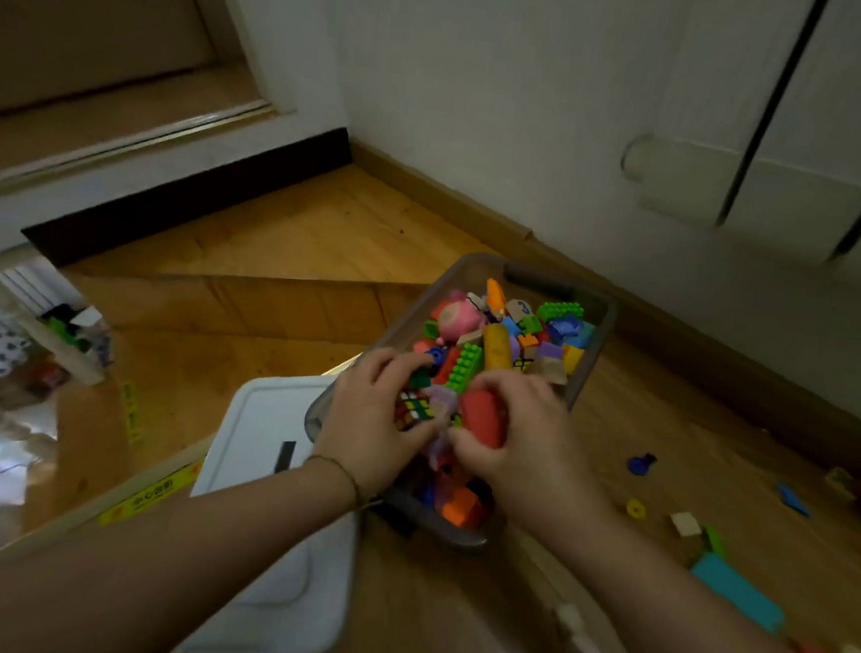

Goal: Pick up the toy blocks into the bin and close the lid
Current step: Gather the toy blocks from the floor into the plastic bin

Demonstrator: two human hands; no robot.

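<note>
Right hand (523, 436) curls round a red toy (483, 415) over the crowded bin (608, 314), likely tucking it in; left hand (375, 417) rests on the heap by a Rubik's cube (414, 410), grip unclear. White lid (266, 426) lies alongside, loose blocks (737, 590) on the floor (321, 245)

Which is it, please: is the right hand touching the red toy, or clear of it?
Touching. The head view shows the right hand curled round the red toy, with no gap.
</note>
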